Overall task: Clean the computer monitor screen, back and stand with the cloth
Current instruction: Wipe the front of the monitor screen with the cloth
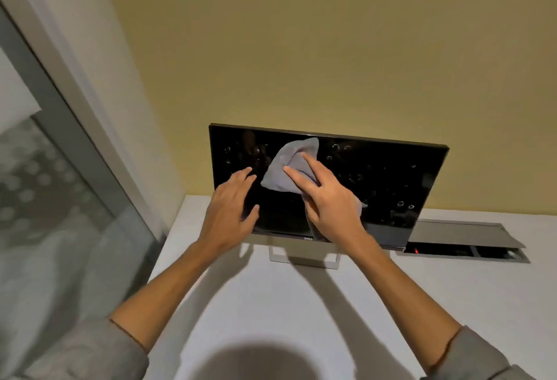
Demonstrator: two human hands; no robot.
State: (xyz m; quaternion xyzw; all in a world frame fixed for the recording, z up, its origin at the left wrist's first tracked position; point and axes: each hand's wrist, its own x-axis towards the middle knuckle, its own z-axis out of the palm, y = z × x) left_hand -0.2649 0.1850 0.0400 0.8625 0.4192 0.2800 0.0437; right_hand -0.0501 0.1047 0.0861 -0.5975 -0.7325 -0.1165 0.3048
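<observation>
A black computer monitor [391, 180] stands on a white desk [271, 304], its dark screen facing me and dotted with droplets and smudges. Its silver stand [304, 257] shows below the lower bezel. A grey-lilac cloth [284, 168] lies spread against the middle of the screen. My right hand [327, 201] presses the cloth to the screen with straight fingers, part of the cloth bunched under the palm. My left hand [232, 201] is in front of the screen's left part, fingers spread and relaxed, beside the cloth and holding nothing.
A yellow wall [331, 47] rises right behind the monitor. A glass partition with a grey frame [60, 153] borders the desk on the left. An open cable hatch [464, 244] with a raised grey lid is set into the desk at the right.
</observation>
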